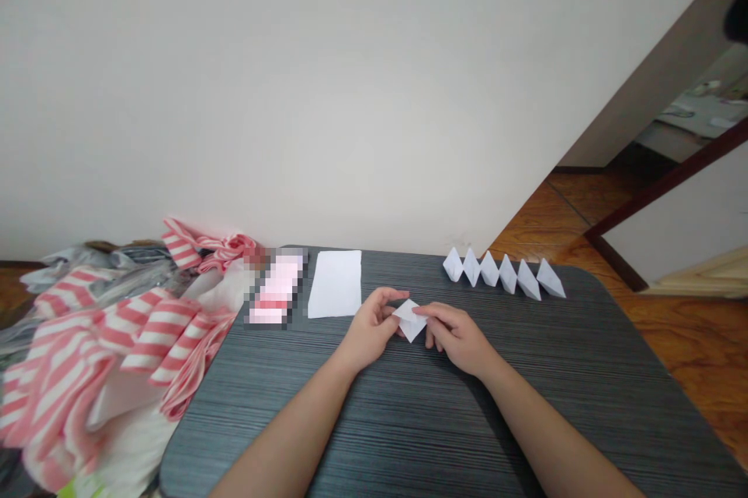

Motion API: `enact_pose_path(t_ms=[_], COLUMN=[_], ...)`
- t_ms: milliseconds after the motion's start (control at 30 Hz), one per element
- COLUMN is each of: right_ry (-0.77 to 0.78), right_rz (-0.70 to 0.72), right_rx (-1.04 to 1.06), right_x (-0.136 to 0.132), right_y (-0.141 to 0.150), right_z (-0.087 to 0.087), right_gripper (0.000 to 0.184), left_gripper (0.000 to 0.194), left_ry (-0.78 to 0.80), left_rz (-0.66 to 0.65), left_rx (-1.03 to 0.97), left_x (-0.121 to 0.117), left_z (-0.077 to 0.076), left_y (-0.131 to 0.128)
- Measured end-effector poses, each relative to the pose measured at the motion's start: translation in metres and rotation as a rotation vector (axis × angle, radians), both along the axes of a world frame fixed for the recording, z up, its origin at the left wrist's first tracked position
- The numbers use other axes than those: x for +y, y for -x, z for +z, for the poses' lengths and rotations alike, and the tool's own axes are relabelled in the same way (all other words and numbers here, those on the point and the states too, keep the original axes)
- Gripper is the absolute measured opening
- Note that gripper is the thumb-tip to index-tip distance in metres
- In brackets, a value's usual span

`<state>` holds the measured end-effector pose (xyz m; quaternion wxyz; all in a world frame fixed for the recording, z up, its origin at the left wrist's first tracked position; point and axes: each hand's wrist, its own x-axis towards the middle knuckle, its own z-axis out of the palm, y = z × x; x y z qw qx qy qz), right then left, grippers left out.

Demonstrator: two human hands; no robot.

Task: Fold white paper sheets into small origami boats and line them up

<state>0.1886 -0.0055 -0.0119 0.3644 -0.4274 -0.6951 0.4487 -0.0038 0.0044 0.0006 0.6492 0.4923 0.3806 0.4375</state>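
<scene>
A small white folded paper (412, 326), diamond-shaped with one point towards me, is held between both hands over the dark table. My left hand (374, 325) pinches its left corner, thumb on top and the index finger stretched behind it. On the other side, my right hand (459, 336) grips the right corner, its index finger laid across the upper face. The undersides of the paper and some fingertips are hidden. Ahead and to the left lies a stack of white paper sheets (335, 284).
Several folded white paper pieces (489, 270) stand in a row at the table's back right. A blurred-out phone-like object (279, 286) lies left of the sheets. Red-and-white striped cloth (157, 326) is heaped beside the dark table (280, 397). A wall (351, 93) rises behind.
</scene>
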Motion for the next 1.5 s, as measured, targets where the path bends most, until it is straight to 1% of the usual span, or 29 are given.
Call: enact_pose_path(t_ms=[100, 233, 367, 467, 567, 667, 833, 1000, 1100, 1167, 1233, 1333, 1500], right_ry=[-0.034, -0.059, -0.079, -0.093, -0.092, -0.062, 0.073, 0.077, 0.06, 0.02, -0.014, -0.015, 0.022], right_rz=[0.017, 0.028, 0.049, 0.042, 0.045, 0.035, 0.002, -0.023, -0.033, -0.039, -0.049, -0.061, -0.117], right_rx=[0.024, 0.039, 0.033, 0.013, -0.004, -0.005, 0.08, 0.038, -0.013, -0.077, -0.145, -0.193, -0.209], right_x=[0.0, -0.001, -0.002, -0.002, -0.002, -0.002, -0.002, 0.0, 0.0, 0.001, 0.001, 0.002, 0.002], right_y=[-0.001, -0.001, 0.0, 0.0, 0.0, 0.0, 0.001, 0.0, 0.0, 0.0, 0.0, 0.001, 0.001], right_z=[0.001, 0.003, 0.006, 0.007, 0.005, 0.002, -0.007, -0.009, -0.004, 0.0, 0.004, 0.007, 0.003], right_gripper=[0.029, 0.032, 0.033, 0.033, 0.031, 0.031, 0.044, 0.035, 0.025, 0.018, 0.018, 0.021, 0.024], left_gripper=[0.03, 0.032, 0.036, 0.042, 0.042, 0.036, 0.029, 0.023, 0.022, 0.023, 0.023, 0.022, 0.024], left_ry=[0.026, 0.098, 0.139, 0.115, 0.06, 0.023, -0.003, -0.015, -0.002, 0.004, 0.0, -0.012, -0.018], left_rz=[0.029, 0.004, 0.002, -0.027, -0.064, -0.083, -0.081, -0.089, -0.085, -0.083, -0.079, -0.068, -0.056], left_rx=[-0.013, -0.073, -0.011, 0.025, 0.075, 0.123, 0.151, 0.151, 0.139, 0.136, 0.139, 0.155, 0.177], left_x=[0.001, 0.002, 0.002, 0.001, 0.001, 0.0, 0.0, 0.0, 0.0, 0.0, 0.0, 0.001, 0.001], left_z=[-0.001, -0.001, -0.002, -0.005, -0.008, -0.01, -0.013, -0.013, -0.01, -0.009, -0.009, -0.012, -0.018], left_y=[-0.001, -0.001, 0.0, -0.001, -0.003, -0.004, -0.003, -0.003, -0.003, -0.003, -0.003, -0.004, -0.004])
